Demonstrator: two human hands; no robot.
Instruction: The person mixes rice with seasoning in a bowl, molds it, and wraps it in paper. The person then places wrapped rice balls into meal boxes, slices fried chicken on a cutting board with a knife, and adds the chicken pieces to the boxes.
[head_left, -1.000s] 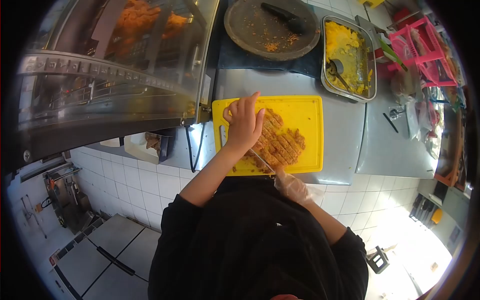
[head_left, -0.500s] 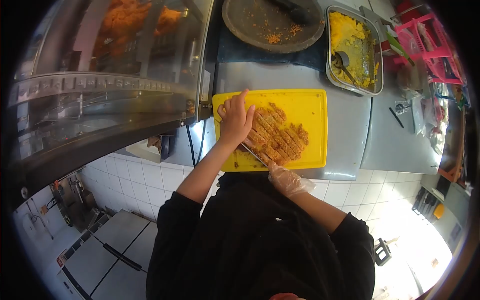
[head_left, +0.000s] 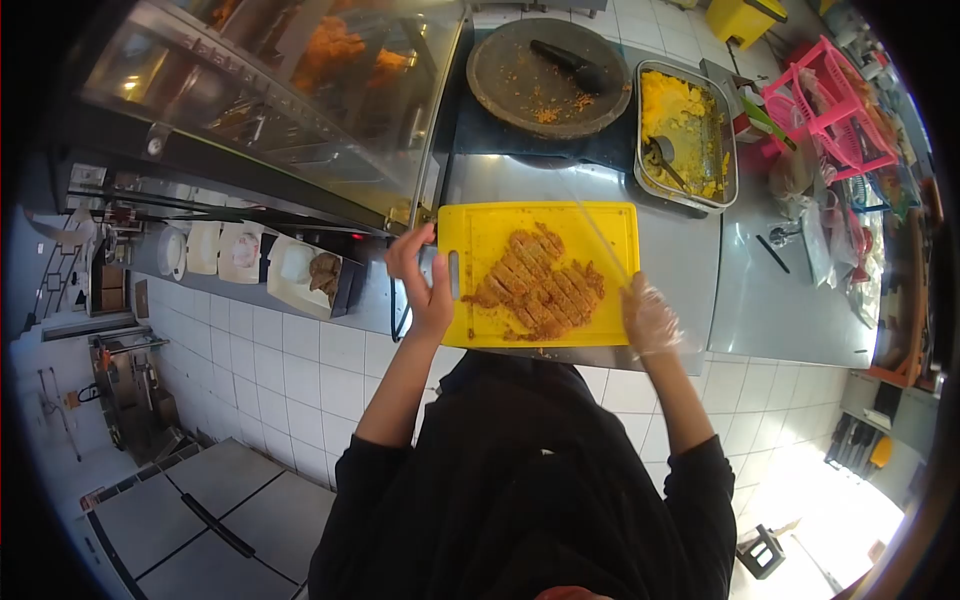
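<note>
A fried breaded cutlet (head_left: pixel 545 285), cut into several strips, lies on the yellow cutting board (head_left: pixel 625 220) with crumbs around it. My right hand (head_left: pixel 650 318), in a clear plastic glove, is closed around the handle of a knife (head_left: pixel 603 237). The thin blade points up and to the left over the board's right side, apart from the meat; the handle is mostly hidden by my fingers. Bare and holding nothing, my left hand (head_left: pixel 425 290) is at the board's left edge beside the handle slot, fingers apart.
Behind the board stand a stone mortar (head_left: pixel 490 95) with a dark pestle and a metal tray (head_left: pixel 722 190) of yellow food with a ladle. A glass display cabinet (head_left: pixel 370 150) is on the left, takeaway boxes (head_left: pixel 330 295) below it. Pink baskets (head_left: pixel 855 130) stand at right.
My right hand has lifted the knife away from the meat toward the right. My left hand has let go of the cutlet and moved left to the board's edge. The view has shifted.
</note>
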